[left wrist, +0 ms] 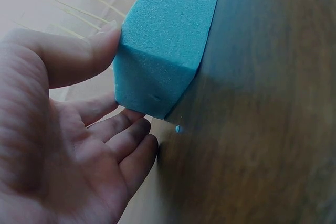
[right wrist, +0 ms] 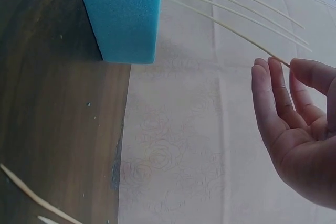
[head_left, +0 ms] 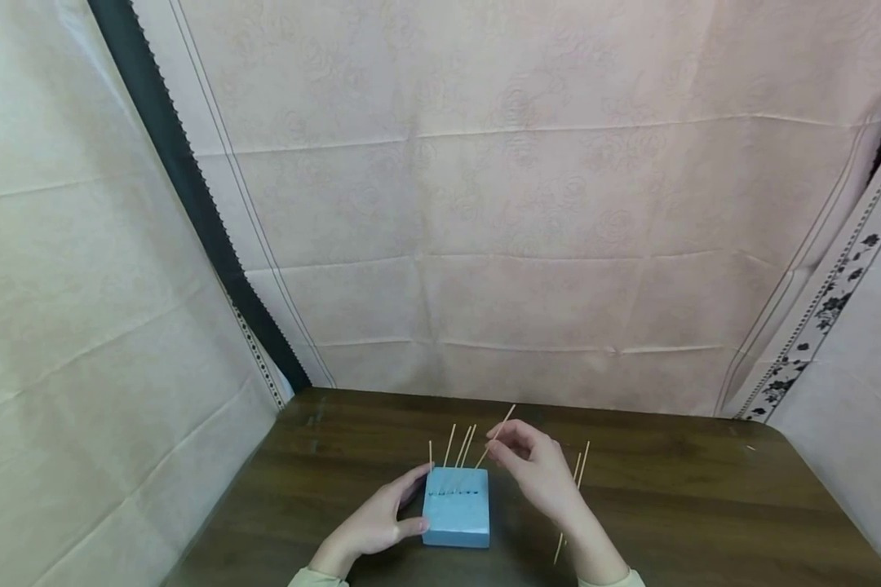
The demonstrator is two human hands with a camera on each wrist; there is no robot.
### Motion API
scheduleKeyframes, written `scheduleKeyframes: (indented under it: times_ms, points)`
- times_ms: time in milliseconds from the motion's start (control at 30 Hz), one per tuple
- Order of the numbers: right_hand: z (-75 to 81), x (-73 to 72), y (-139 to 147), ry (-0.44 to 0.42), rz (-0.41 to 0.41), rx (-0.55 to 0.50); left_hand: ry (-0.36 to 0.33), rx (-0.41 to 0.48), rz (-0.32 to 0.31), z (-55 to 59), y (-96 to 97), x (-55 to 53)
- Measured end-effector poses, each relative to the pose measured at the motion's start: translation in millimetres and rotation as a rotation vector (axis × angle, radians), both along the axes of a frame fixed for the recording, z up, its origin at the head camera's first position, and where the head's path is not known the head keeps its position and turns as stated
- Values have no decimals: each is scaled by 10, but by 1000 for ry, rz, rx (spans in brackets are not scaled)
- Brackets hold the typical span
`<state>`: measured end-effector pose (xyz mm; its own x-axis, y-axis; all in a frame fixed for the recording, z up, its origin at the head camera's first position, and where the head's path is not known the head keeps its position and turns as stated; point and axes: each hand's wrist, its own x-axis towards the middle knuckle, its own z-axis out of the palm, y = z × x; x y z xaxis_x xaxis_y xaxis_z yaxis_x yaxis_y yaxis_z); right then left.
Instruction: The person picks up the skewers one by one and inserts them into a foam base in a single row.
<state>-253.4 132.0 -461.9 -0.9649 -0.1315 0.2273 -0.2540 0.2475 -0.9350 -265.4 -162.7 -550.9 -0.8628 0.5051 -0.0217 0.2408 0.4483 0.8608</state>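
A blue foam block (head_left: 457, 514) lies on the table in front of me, with several thin wooden skewers (head_left: 450, 446) rising from its far side. My left hand (head_left: 370, 519) grips the block's left side, thumb at the near corner and fingers around the far one. In the left wrist view its thumb (left wrist: 86, 56) presses on the block's edge. Beyond the block's far right corner, my right hand (head_left: 539, 474) pinches another skewer (right wrist: 231, 29) between thumb and fingertips. That skewer tilts right, its lower end at the block.
Loose skewers (head_left: 559, 548) lie on the brown wooden table (head_left: 690, 497), partly under my right forearm. A small blue foam crumb (left wrist: 178, 128) sits beside the block. Pale patterned cloth (head_left: 529, 204) hangs behind the table, with more cloth at both sides.
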Motion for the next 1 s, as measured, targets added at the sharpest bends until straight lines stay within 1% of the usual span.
scheduleKeyframes:
  times_ms: [133, 333, 500, 767, 1000]
  points:
    - [-12, 0, -3, 8, 11, 12, 5, 2, -5, 7, 2, 11]
    - [-57, -13, -6, 31, 19, 58, 14, 13, -12, 29, 5, 30]
    - [-76, -18, -5, 45, 13, 84, 21, 8, -10, 21, 5, 29]
    - [-70, -11, -19, 68, 32, 85, 13, -6, 5, -5, 10, 7]
    - [-66, -8, -63, 80, 44, 105, 26, -3, -4, -7, 7, -1]
